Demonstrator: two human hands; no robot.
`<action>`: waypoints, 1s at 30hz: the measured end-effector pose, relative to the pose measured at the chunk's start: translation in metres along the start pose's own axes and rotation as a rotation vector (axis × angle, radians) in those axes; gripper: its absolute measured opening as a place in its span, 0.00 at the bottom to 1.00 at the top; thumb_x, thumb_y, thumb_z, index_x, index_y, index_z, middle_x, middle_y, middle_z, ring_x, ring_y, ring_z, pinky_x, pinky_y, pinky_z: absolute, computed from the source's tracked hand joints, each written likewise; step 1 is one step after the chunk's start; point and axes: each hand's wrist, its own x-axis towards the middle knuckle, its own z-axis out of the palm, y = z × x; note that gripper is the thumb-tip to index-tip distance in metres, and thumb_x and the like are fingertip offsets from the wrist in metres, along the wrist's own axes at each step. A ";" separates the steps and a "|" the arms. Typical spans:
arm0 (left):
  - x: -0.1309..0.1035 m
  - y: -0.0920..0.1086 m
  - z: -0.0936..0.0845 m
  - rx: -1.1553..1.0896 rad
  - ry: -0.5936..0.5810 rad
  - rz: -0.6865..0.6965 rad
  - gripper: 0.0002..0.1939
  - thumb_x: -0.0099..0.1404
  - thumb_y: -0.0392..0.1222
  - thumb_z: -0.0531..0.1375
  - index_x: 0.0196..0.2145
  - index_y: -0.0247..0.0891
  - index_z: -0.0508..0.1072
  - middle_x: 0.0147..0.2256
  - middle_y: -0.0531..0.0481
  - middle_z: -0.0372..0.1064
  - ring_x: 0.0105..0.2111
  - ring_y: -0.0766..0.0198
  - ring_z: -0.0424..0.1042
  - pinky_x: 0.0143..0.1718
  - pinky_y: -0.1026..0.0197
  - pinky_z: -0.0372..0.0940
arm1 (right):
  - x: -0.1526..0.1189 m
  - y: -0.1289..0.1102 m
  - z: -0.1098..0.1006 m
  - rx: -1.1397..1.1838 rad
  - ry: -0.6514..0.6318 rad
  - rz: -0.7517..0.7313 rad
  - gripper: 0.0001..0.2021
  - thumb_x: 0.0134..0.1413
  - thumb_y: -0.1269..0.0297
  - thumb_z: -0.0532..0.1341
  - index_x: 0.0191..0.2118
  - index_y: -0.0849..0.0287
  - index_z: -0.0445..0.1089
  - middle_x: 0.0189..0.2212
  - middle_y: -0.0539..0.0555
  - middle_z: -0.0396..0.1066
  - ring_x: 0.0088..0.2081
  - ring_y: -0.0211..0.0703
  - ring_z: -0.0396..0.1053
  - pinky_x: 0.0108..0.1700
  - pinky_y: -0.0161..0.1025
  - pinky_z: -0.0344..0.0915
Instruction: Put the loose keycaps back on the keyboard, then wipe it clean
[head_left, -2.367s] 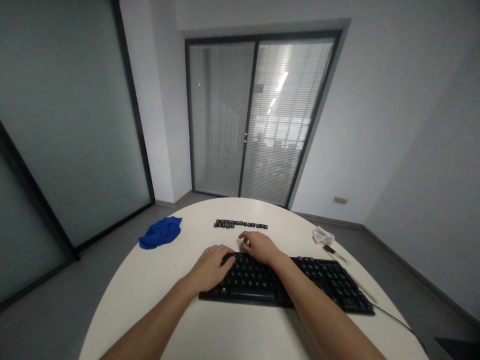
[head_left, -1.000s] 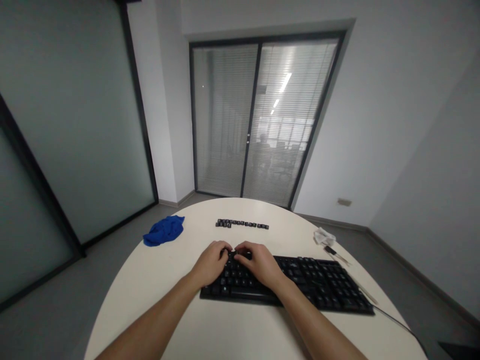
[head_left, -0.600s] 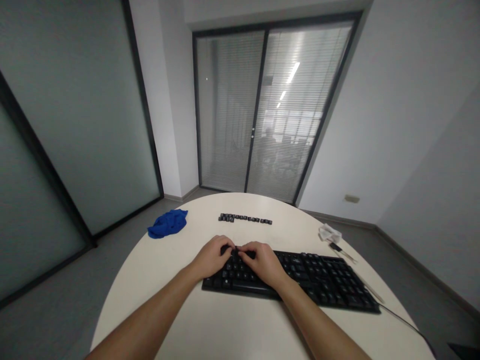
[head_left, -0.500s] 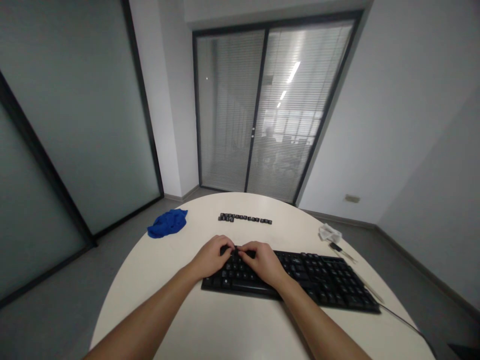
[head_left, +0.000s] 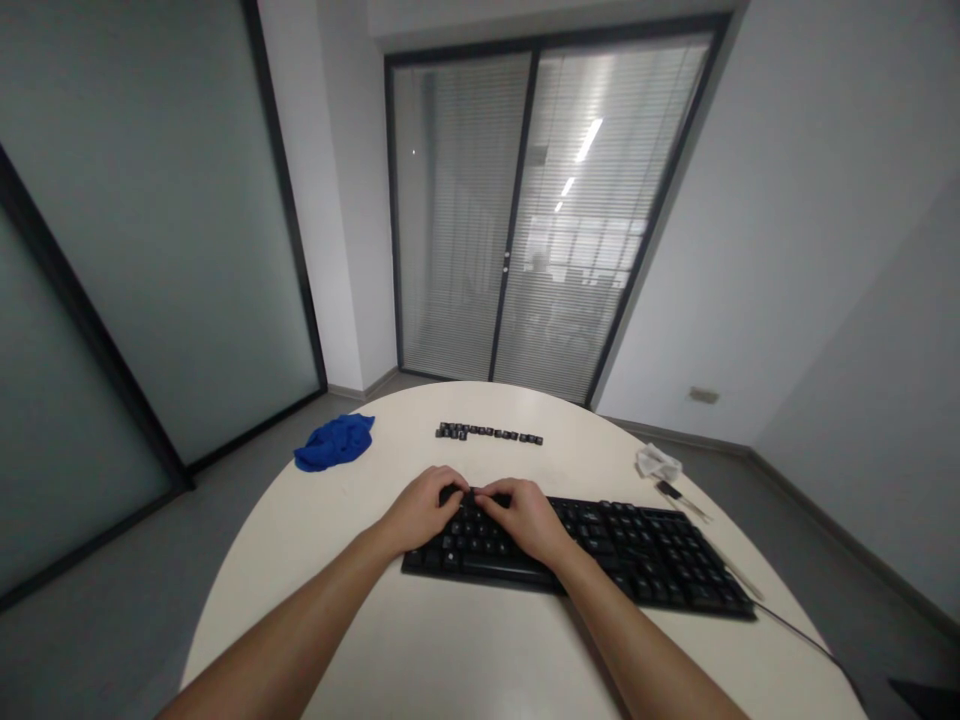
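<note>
A black full-size keyboard (head_left: 622, 555) lies slantwise across the round table, its left end under my hands. My left hand (head_left: 426, 505) rests over the upper left keys, thumb and fingers curled into a pinch. My right hand (head_left: 525, 515) meets it from the other side, also pinching, with its fingertips almost touching the left ones at the far key row. Whatever sits between the fingertips is too small to make out. Beyond the hands, several loose black keycaps (head_left: 489, 432) lie in a line, with a short second row at the left end.
A crumpled blue cloth (head_left: 335, 442) lies at the table's left edge. Near the right edge are a crumpled white tissue (head_left: 658, 462) and a small tool with a black part and thin prongs (head_left: 667, 489). A cable (head_left: 799, 632) runs off the right side of the pale table (head_left: 420, 650).
Both hands stay pinched at the same spot on the keyboard, with barely any finger movement. The whole view has shifted very slightly.
</note>
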 end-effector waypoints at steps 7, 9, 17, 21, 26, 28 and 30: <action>-0.001 0.001 -0.001 -0.004 -0.007 0.002 0.09 0.65 0.34 0.57 0.40 0.41 0.75 0.41 0.48 0.75 0.45 0.57 0.71 0.51 0.54 0.65 | -0.001 0.003 0.001 -0.059 -0.001 -0.016 0.09 0.59 0.59 0.63 0.39 0.55 0.80 0.40 0.54 0.80 0.44 0.50 0.76 0.51 0.43 0.68; -0.001 0.001 -0.001 0.001 -0.007 0.013 0.09 0.64 0.34 0.57 0.40 0.41 0.75 0.40 0.49 0.75 0.45 0.58 0.71 0.51 0.54 0.65 | -0.001 0.002 0.001 -0.054 0.008 -0.024 0.09 0.58 0.60 0.63 0.39 0.55 0.80 0.39 0.53 0.80 0.44 0.49 0.76 0.50 0.43 0.68; -0.002 0.002 -0.003 0.072 -0.024 0.037 0.08 0.64 0.35 0.59 0.39 0.41 0.77 0.39 0.49 0.76 0.43 0.58 0.72 0.48 0.55 0.65 | -0.001 0.000 0.003 -0.078 -0.004 -0.080 0.07 0.57 0.66 0.64 0.39 0.55 0.80 0.38 0.52 0.80 0.42 0.46 0.75 0.49 0.40 0.67; -0.004 0.006 -0.009 0.100 -0.042 0.031 0.10 0.65 0.37 0.58 0.40 0.41 0.78 0.39 0.48 0.77 0.42 0.58 0.73 0.48 0.55 0.66 | -0.004 -0.006 -0.002 -0.197 -0.038 -0.122 0.09 0.57 0.69 0.62 0.41 0.56 0.79 0.40 0.54 0.79 0.44 0.46 0.74 0.50 0.39 0.66; -0.005 0.014 -0.020 0.116 -0.148 0.120 0.14 0.67 0.38 0.55 0.44 0.45 0.80 0.43 0.49 0.78 0.45 0.58 0.73 0.51 0.55 0.65 | -0.011 -0.021 -0.013 -0.369 -0.138 -0.242 0.12 0.63 0.66 0.58 0.45 0.56 0.78 0.42 0.55 0.78 0.47 0.46 0.72 0.52 0.39 0.65; -0.006 0.016 -0.023 0.112 -0.180 0.156 0.15 0.68 0.38 0.54 0.45 0.47 0.80 0.44 0.51 0.79 0.46 0.59 0.73 0.53 0.55 0.65 | -0.014 -0.028 -0.015 -0.445 -0.163 -0.267 0.12 0.65 0.64 0.57 0.46 0.56 0.78 0.43 0.56 0.77 0.48 0.47 0.71 0.52 0.40 0.65; -0.006 0.017 -0.024 0.118 -0.199 0.168 0.15 0.69 0.38 0.54 0.44 0.47 0.80 0.44 0.52 0.79 0.46 0.59 0.73 0.53 0.55 0.65 | -0.017 -0.034 -0.015 -0.514 -0.173 -0.283 0.13 0.66 0.61 0.56 0.46 0.56 0.77 0.44 0.57 0.76 0.47 0.48 0.70 0.52 0.41 0.65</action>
